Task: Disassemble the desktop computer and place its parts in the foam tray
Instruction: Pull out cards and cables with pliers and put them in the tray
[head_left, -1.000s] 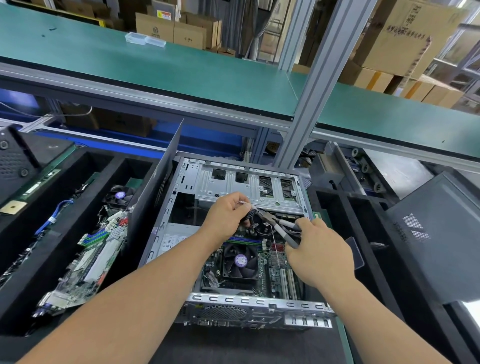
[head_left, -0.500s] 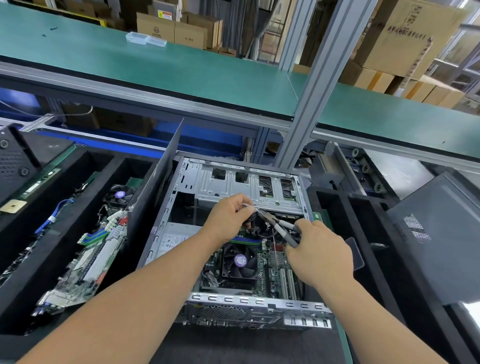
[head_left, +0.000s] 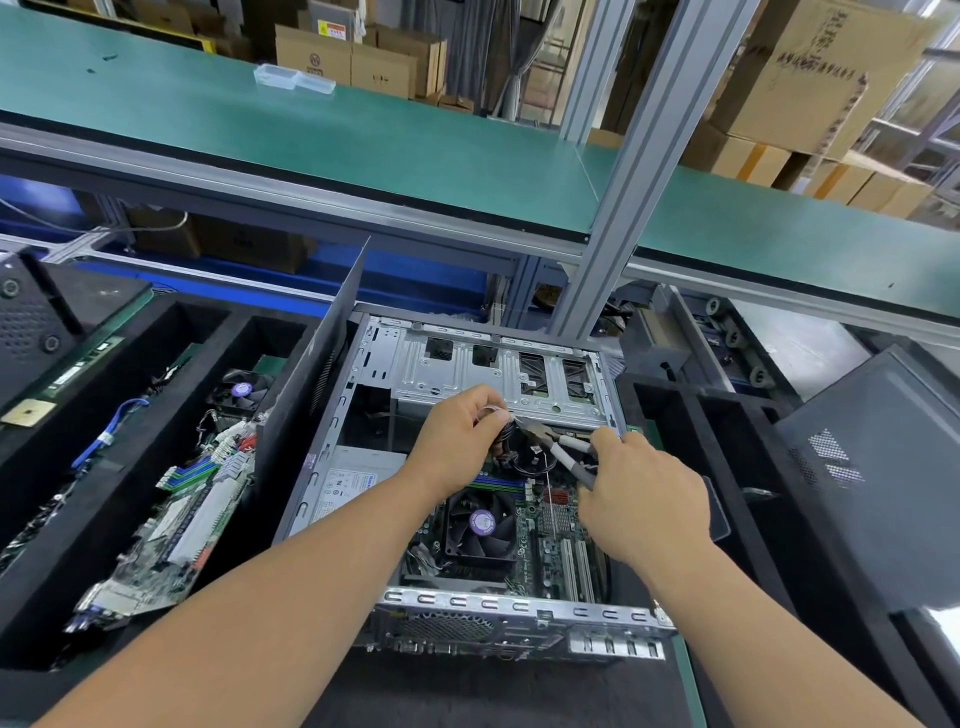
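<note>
The desktop computer (head_left: 467, 467) is lying on its side in the middle of the workbench, open side up, its long axis running from the near edge toward the far edge; the perforated rear panel is facing the person and the silver drive cage is sitting at the far end. The chassis is bare stamped steel with punched slots. Inside, one green motherboard (head_left: 550, 525) is lying flat, carrying one black square cooling fan (head_left: 480, 525) with a purple hub sticker, and one grey power supply (head_left: 348, 486) is sitting along the left wall.

The left hand (head_left: 457, 441) is curling its fingers, pinching a bundle of black cables (head_left: 511, 449) above the board. The right hand (head_left: 641, 499) is gripping a pair of pliers (head_left: 553, 441) by the two pale handles; the dark metal jaws are pointing left and away, toward the left fingertips and the cable bundle, seemingly touching it.

The foam tray (head_left: 67, 467) is lying along the left edge, black and matte, with long troughs; one trough is holding a second circuit board (head_left: 171, 525) lying tilted, a second fan (head_left: 241, 389) and a blue cable (head_left: 111, 436). One dark metal side panel (head_left: 311, 374) is standing upright between tray and case. Another black foam tray (head_left: 691, 415) is sitting at the right.
</note>
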